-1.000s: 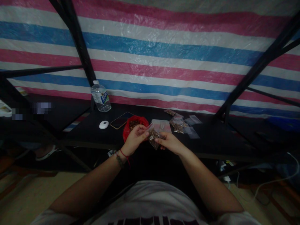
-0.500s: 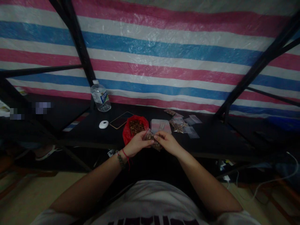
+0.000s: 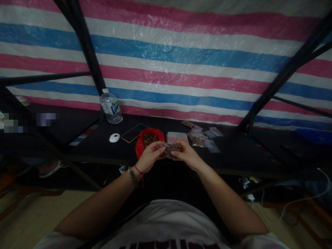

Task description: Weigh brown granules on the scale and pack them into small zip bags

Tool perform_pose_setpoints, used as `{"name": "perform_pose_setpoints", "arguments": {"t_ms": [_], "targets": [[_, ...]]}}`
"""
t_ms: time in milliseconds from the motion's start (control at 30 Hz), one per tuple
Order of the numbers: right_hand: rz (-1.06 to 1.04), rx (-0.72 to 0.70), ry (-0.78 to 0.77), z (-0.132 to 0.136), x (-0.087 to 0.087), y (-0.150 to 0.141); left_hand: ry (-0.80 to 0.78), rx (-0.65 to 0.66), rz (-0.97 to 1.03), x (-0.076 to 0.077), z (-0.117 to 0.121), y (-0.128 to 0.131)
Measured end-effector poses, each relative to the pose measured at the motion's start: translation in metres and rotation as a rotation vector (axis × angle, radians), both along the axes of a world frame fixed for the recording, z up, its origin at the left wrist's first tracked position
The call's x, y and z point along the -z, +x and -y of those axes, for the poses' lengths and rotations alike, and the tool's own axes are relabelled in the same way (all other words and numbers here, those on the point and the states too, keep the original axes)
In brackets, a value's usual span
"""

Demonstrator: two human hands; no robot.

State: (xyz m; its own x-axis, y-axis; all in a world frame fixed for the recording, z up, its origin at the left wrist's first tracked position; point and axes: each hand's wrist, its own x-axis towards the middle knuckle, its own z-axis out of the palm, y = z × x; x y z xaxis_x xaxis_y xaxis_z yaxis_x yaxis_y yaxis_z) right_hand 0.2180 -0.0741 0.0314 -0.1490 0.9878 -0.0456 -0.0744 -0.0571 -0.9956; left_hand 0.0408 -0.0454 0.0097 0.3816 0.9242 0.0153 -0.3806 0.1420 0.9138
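Note:
Between my two hands is a small clear plastic bag (image 3: 169,151) with brown bits inside, lying sideways across my fingers. My left hand (image 3: 150,155) grips its left end, thumb on top. At the right end, my right hand (image 3: 188,155) pinches it the same way. Just behind my left hand sits an open red bag (image 3: 140,145) holding loose brown pieces (image 3: 150,139). A flat pale scale-like box (image 3: 177,136) lies behind my right hand, partly covered by it. To the right are several filled small bags (image 3: 196,137) and flat clear bags (image 3: 214,147).
On the black table (image 3: 233,155) stand a clear plastic bottle (image 3: 111,107), a white rounded object (image 3: 114,138) and a phone (image 3: 133,133). Black metal bars (image 3: 89,55) rise at both sides before a striped plastic sheet (image 3: 181,69). A white cable (image 3: 306,199) hangs at the right.
The small bag has turned from hanging tilted downward to lying level between my hands. My right hand has shifted its hold to the bag's right end.

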Motion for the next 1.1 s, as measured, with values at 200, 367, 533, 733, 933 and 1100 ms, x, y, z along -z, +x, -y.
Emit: {"name": "perform_pose_setpoints", "arguments": {"t_ms": [200,367,533,733,933,1100], "targets": [[0.01,0.01,-0.021,-0.002,-0.001,0.002,-0.006,-0.095,-0.045,0.001,-0.003,-0.002],[0.036,0.019,-0.034,-0.003,-0.001,0.006,0.004,-0.168,-0.018,0.002,-0.006,-0.002],[0.198,-0.078,-0.013,-0.001,0.002,0.004,0.088,-0.183,-0.128,0.003,-0.004,0.0],[0.25,-0.159,0.018,-0.003,0.01,0.005,0.214,-0.002,-0.3,0.002,-0.004,-0.003],[0.247,-0.083,0.017,-0.009,0.005,0.017,0.15,0.049,-0.271,0.005,-0.007,-0.003],[0.095,0.338,0.068,-0.034,0.008,0.064,0.093,0.029,-0.296,0.004,-0.007,-0.007]]}}
